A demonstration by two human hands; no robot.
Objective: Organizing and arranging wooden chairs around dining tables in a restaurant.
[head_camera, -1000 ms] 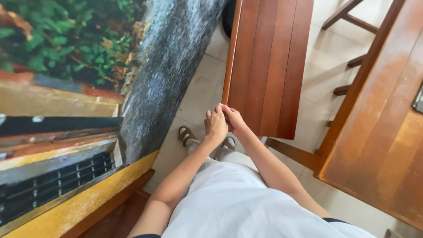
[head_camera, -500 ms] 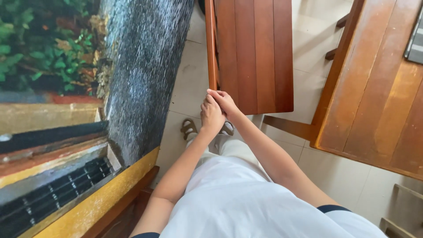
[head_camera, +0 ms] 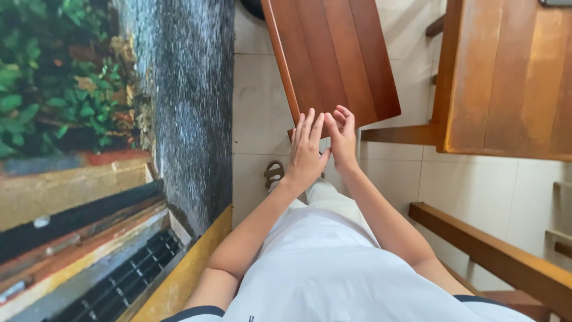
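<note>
My left hand and my right hand are held out in front of me, side by side and touching at the thumbs. The left hand's fingers are straight and slightly spread. My right hand's fingers are loosely curled, palm turned toward the left hand. Neither holds anything. Both hover over the near end of a reddish-brown slatted wooden bench. Below them I see my white shirt, pale trousers and a sandalled foot on the tiled floor.
A wooden table stands to the right, with a wooden rail nearer me. To the left rises a dark speckled stone wall, green plants and a yellow-edged ledge with a black grille.
The view has shifted so the bench and table sit higher and more to the right. My hands have stayed together, the left fingers now straighter and more spread.
</note>
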